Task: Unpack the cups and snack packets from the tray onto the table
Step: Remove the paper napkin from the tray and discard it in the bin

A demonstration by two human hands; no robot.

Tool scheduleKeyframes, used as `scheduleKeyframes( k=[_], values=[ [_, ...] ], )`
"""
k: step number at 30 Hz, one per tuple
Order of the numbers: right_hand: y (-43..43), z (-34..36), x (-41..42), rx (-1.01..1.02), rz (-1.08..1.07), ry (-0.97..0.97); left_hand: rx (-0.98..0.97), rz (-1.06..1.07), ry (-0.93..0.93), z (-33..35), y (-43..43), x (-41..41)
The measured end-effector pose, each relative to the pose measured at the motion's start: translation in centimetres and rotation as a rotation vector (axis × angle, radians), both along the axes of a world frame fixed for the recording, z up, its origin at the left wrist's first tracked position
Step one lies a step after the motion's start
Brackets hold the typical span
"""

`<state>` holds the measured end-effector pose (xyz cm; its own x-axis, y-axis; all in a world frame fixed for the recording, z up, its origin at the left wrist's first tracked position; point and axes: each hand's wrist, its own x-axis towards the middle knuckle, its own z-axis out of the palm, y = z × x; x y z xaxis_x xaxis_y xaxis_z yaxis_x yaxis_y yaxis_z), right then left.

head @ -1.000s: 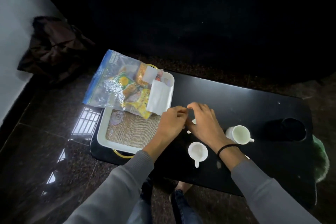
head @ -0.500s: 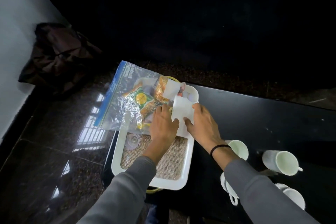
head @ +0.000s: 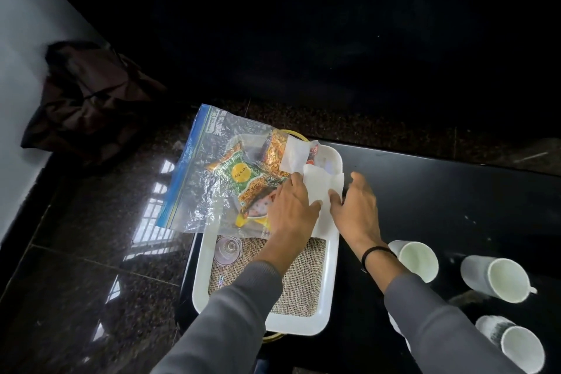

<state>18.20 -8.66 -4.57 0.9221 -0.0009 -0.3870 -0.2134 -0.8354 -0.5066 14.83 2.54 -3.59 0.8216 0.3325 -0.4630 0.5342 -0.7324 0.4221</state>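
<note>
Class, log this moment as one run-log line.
left hand: on white napkin | right hand: at napkin edge | snack bag: on tray | cups: on table

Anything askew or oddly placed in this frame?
Yes. The clear zip bag of snack packets hangs off the tray and past the table's left edge, over the floor. Two white cups lie on their sides on the table.

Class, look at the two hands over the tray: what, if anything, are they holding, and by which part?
Both hands, left and right, touch the white napkin at its near edge; a firm grip cannot be told.
</note>
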Motion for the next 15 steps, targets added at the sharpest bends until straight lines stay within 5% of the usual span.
scheduleKeyframes(
  k=[9,15],
  values=[
    [-0.7,-0.4,-0.3,0.035,-0.051,0.04,-0.226,0.239,-0.019,-0.6,-0.3,0.0],
    [-2.5,0.8,-1.9,0.294,-0.213,0.115,-0.509,0.384,-0.137,-0.2,1.1,-1.7]
  ],
)
